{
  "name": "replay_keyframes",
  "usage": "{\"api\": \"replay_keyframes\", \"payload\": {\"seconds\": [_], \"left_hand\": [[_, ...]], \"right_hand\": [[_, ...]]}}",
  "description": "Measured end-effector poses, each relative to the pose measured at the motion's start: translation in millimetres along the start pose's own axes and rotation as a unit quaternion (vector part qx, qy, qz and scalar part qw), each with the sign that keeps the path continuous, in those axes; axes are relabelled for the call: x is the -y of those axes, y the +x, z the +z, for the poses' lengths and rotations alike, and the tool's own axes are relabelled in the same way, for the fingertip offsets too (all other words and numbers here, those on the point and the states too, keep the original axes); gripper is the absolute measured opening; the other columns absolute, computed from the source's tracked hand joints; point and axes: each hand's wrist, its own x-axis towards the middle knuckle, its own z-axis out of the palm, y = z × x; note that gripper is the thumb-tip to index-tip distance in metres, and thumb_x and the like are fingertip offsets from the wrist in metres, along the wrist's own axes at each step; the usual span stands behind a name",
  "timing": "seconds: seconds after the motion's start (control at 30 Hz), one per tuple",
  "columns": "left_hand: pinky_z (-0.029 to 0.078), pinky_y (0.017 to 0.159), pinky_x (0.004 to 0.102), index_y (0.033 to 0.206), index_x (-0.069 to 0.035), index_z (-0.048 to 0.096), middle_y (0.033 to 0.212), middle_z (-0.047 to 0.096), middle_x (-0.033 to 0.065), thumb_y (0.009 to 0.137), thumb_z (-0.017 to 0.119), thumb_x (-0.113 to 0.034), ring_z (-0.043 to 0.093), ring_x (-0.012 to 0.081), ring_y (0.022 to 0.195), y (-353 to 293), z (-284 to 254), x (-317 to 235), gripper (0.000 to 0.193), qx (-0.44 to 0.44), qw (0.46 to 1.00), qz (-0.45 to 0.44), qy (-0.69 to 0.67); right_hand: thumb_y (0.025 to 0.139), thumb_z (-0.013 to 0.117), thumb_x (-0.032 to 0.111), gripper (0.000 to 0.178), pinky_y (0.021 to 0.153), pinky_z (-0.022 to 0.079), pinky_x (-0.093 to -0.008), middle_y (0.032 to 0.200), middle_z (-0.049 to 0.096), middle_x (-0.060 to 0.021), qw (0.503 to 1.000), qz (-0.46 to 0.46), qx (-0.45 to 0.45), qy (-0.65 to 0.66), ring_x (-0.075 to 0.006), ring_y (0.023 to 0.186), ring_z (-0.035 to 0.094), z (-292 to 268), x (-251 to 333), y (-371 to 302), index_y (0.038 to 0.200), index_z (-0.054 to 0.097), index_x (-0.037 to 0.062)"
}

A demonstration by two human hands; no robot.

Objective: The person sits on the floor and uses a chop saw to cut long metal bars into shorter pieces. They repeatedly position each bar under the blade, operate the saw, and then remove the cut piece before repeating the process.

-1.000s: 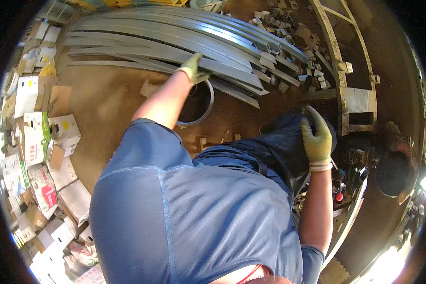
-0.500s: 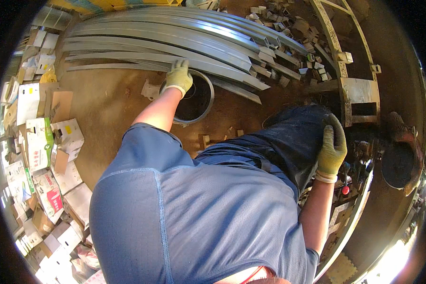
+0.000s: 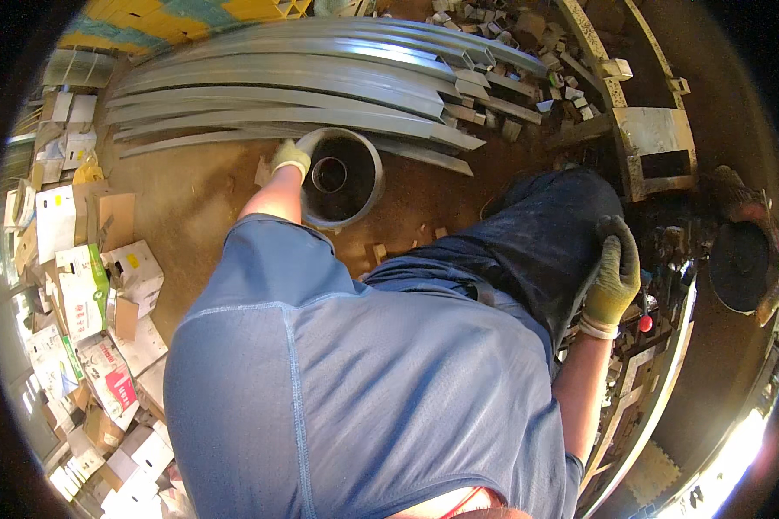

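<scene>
My left hand (image 3: 291, 157), in a pale yellow-green work glove, is at the left side of a round, bucket-like container (image 3: 368, 195) on the floor. Its fingers are blurred and partly hidden, so I cannot tell whether it grips the rim. Inside the dark container shows a smaller ring (image 3: 330, 175). My right hand (image 3: 614, 268), gloved alike, lies against my dark trouser leg (image 3: 537, 229) near the knee. Its fingers are stretched out and hold nothing I can see.
Long grey metal profiles (image 3: 277, 73) lie beyond the container. Small cut-off pieces (image 3: 571, 93) are scattered at their right end. Cardboard boxes (image 3: 82, 294) pile up on the left. A metal frame (image 3: 658, 138) stands at the right, near a red knob (image 3: 645, 323).
My left hand has moved from the container's far rim to its left side. The inner ring shows more clearly. My right hand stays at the leg, and the view has turned slightly.
</scene>
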Motion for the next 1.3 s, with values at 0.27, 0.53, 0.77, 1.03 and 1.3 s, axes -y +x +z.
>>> {"api": "replay_keyframes", "payload": {"seconds": [0.27,0.53,0.77,1.03,1.3], "left_hand": [[0.043,0.130,0.0514,0.150,-0.015,0.071,0.159,0.068,0.0167,0.114,0.051,-0.028,0.060,0.0375,0.153,11.5,24.3,101.5,0.043,0.153,0.982,0.010,0.111],[0.057,0.113,0.0533,0.139,-0.013,0.078,0.149,0.073,0.0200,0.112,0.056,-0.029,0.069,0.0440,0.138,8.5,33.1,102.8,0.038,0.110,0.992,-0.024,0.049],[0.056,0.108,0.0538,0.137,-0.011,0.082,0.143,0.078,0.0186,0.107,0.056,-0.073,0.073,0.0426,0.135,25.9,55.7,73.7,0.074,0.157,0.986,-0.034,-0.050],[0.055,0.117,0.0443,0.152,0.004,0.067,0.151,0.071,0.0279,0.110,0.057,-0.016,0.071,0.0393,0.138,75.0,9.6,39.7,0.047,-0.031,0.988,0.039,-0.145],[0.055,0.119,0.0409,0.156,0.005,0.062,0.150,0.072,0.0178,0.117,0.057,-0.006,0.070,0.0272,0.136,-38.8,-76.0,-193.9,0.040,-0.009,0.771,0.401,-0.495]], "right_hand": [[0.118,0.060,0.005,0.032,0.120,0.057,-0.0402,0.143,0.076,-0.0179,1.000,0.022,-0.013,0.018,-0.0259,0.131,0.074,5.7,-0.8,3.4,0.147,0.071,-0.0051],[0.118,0.060,0.005,0.033,0.121,0.056,-0.0406,0.144,0.076,-0.0180,0.999,0.026,-0.003,0.048,-0.0262,0.133,0.073,3.0,-2.5,5.3,0.147,0.070,-0.0054],[0.110,0.071,0.006,0.030,0.115,0.054,-0.0346,0.135,0.081,-0.0102,0.997,0.003,-0.031,-0.077,-0.0196,0.125,0.072,13.2,29.3,7.4,0.139,0.079,0.0009],[0.113,0.071,0.008,0.031,0.106,0.055,-0.0271,0.129,0.079,-0.0038,0.988,0.053,-0.076,0.121,-0.0104,0.118,0.069,-22.9,49.7,-17.9,0.141,0.076,-0.0017],[0.115,0.069,0.009,0.031,0.115,0.056,-0.0335,0.134,0.081,-0.0107,0.958,0.017,-0.236,0.164,-0.0174,0.124,0.074,-122.6,35.1,-52.9,0.143,0.074,-0.0016]]}}
